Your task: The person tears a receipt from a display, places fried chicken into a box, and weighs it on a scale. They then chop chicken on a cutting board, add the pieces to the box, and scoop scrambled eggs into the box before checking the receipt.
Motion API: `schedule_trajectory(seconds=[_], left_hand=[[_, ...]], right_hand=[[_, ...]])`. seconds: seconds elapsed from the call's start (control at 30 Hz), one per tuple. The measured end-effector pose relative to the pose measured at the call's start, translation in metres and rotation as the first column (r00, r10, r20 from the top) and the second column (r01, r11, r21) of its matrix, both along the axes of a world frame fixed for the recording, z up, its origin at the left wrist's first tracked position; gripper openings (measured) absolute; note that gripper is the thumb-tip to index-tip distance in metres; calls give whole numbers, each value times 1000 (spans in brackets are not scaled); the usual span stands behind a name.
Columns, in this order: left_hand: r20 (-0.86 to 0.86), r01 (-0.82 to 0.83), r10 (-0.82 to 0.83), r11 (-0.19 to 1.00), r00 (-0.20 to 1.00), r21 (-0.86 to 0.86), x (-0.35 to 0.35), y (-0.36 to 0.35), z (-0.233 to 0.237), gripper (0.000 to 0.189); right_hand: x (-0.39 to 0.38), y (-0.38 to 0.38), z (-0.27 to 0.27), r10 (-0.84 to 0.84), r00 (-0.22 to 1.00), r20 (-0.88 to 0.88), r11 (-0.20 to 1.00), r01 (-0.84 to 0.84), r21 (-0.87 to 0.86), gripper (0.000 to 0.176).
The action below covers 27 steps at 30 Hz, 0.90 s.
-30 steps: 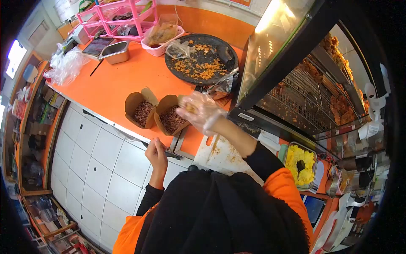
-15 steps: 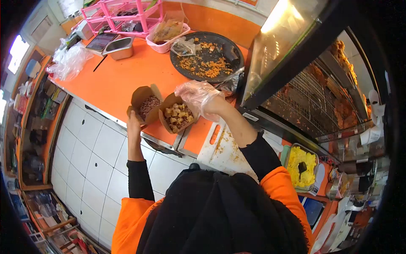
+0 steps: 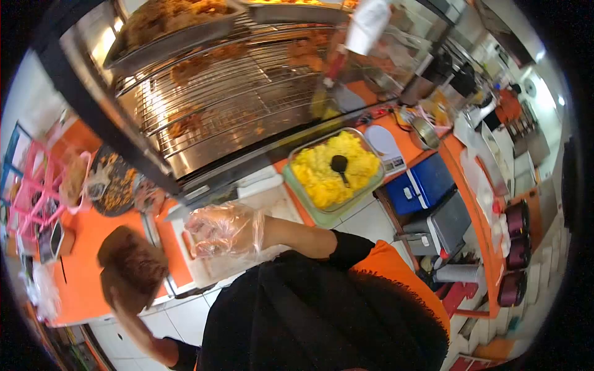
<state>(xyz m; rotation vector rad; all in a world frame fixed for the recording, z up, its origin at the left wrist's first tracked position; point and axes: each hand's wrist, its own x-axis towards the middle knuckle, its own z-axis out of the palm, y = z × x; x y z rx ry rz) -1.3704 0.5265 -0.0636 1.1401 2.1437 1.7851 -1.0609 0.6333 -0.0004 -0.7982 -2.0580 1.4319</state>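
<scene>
My left hand [image 3: 124, 304] grips the near edge of a brown cardboard food box [image 3: 154, 263] at the counter's front edge. Reddish-brown grains, perhaps rice, lie inside, slightly blurred. The box with diced golden pieces cannot be made out apart from it. In a clear plastic glove, my right hand [image 3: 224, 232] hovers over a white cutting board [image 3: 284, 207], its fingers loosely bent and apart, with nothing visible in them. Beyond it, a glass tray [image 3: 301, 199] holds a yellow, scrambled-egg-like food [image 3: 312, 170], with a black scoop [image 3: 339, 166] resting in it.
A glass warming cabinet [image 3: 229, 148] with wire racks and fried food stands ahead. Left are a dark round pan [image 3: 111, 210] with crumbs and a pink rack [image 3: 40, 191]. Right are a kitchen scale [image 3: 393, 162] and a blue box [image 3: 417, 185]. Another person [image 3: 508, 105] stands far right.
The view has swung right, bringing the yellow food tray nearer the middle. My right hand has left the box of diced pieces and is over the cutting board. My left hand still holds a box.
</scene>
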Motion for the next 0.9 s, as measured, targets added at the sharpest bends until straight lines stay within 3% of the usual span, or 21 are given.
schedule_trajectory(seconds=[0.1, 0.13, 0.2, 0.23, 0.27, 0.3, 0.33, 0.37, 0.4, 0.47, 0.5, 0.53, 0.6, 0.7, 0.73, 0.83, 0.9], left_hand=[[-252, 397, -427, 903, 869, -162, 97, 44, 5, 36], [-194, 519, -552, 832, 811, -199, 135, 60, 9, 36], [63, 738, -746, 636, 662, -226, 221, 94, 25, 36], [221, 812, -783, 544, 581, -210, 265, 111, 36, 39], [200, 856, -838, 466, 508, -224, 300, 132, 25, 41], [82, 855, -866, 466, 494, -229, 347, 144, 31, 41], [142, 875, -906, 331, 400, -352, 385, 158, 37, 40], [-204, 831, -927, 374, 316, -412, 425, 173, 28, 40], [-25, 873, -952, 290, 305, -392, 468, 176, 43, 40], [-100, 883, -964, 266, 247, -387, 540, 196, 28, 39], [-34, 873, -981, 184, 189, -453, 571, 208, 21, 39], [55, 902, -984, 134, 172, -411, 600, 220, 4, 40], [-41, 863, -984, 172, 174, -475, 640, 229, -14, 42], [92, 792, -983, 74, 162, -606, 679, 250, -43, 43], [76, 797, -978, 110, 192, -594, 689, 258, -64, 43], [219, 848, -953, 67, 212, -527, 685, 248, -39, 45], [191, 894, -967, 69, 169, -442, 678, 244, -36, 50]], right_hand=[[61, -15, 2, -317, 947, -44, 940, 320, 121, 69], [85, -17, -6, -394, 909, -133, 919, 391, -50, 64], [144, -15, -16, -655, 755, 35, 754, 656, -27, 65], [178, -26, 13, -765, 619, 178, 638, 766, 75, 63], [210, -25, 16, -814, 487, 316, 535, 841, 82, 71], [248, -22, -1, -876, 406, 262, 458, 870, 184, 68], [286, -18, -16, -925, 326, 196, 371, 885, 280, 66], [315, -18, -8, -929, 219, 299, 308, 906, 292, 63], [343, -16, 0, -911, 111, 397, 246, 919, 308, 61], [396, -2, 7, -921, 88, 379, 165, 970, 176, 56], [433, 10, -12, -884, 77, 461, 261, 899, 352, 55], [471, 25, -42, -844, 46, 535, 363, 784, 504, 53], [528, 50, -85, -840, 73, 538, 364, 811, 457, 52], [565, 69, -122, -864, 69, 498, 336, 817, 469, 38], [569, 71, -124, -880, 75, 469, 316, 829, 461, 35], [562, 61, -106, -923, 105, 371, 250, 896, 367, 35], [560, 52, -94, -921, 229, 316, 297, 936, 188, 41]])
